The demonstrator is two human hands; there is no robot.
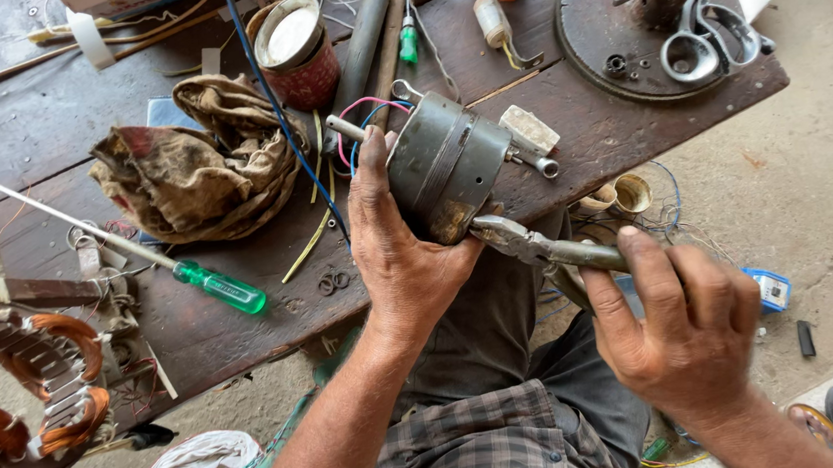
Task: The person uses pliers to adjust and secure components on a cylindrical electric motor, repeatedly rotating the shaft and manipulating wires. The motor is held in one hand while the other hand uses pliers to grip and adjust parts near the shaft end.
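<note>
We work over the wooden bench [194,329], which carries a crumpled rag [200,168], a round metal plate [619,21], a tin can [295,49] and a green-handled screwdriver [215,285]. At the bench's near edge, our left hand [398,251] is clenched around the grey motor housing [446,166], its shaft [347,128] pointing up-left along the long axis, toward the can. Our right hand [686,326] grasps the pliers [538,248] by the handles; the nose lies up-left of that hand and meets the housing's lower rim. The left hand is nearer the housing. Coloured wires [366,113] trail behind the housing.
</note>
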